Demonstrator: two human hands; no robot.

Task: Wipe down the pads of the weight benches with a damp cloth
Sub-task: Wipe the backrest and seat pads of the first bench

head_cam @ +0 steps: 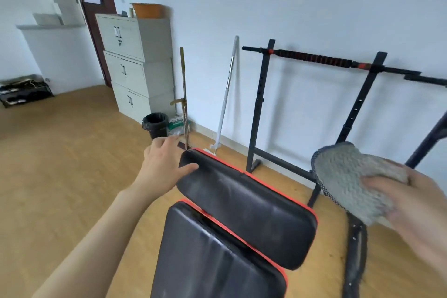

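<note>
Here we are over the bench (232, 230), and the wiping is not on at this instant. Our right hand (411, 203) has its fingers curled round the grey cloth (350, 176), bunched up and held in the air off to the right of the pads, clear of the vinyl and touching nothing. Our left hand (167, 164) is out at the far-left corner of the far pad (246, 208), thumb resting on the top edge, fingers fairly straight and spread beside the corner; it looks like a steadying touch, not a grip.

How far along are we? Hard to call. The far pad shows faint pale streaks and a dull sheen, and the near pad (212, 256) has shiny patches too, but we cannot tell whether that is moisture from a pass or just light on worn vinyl. Our reading: with the cloth off the surface, at least one good sweep across both pads is left. The task speaks of benches, and only this one is in view, with the barbell rack (314, 60) against the wall behind it, so any others must be counted as undone.
</note>
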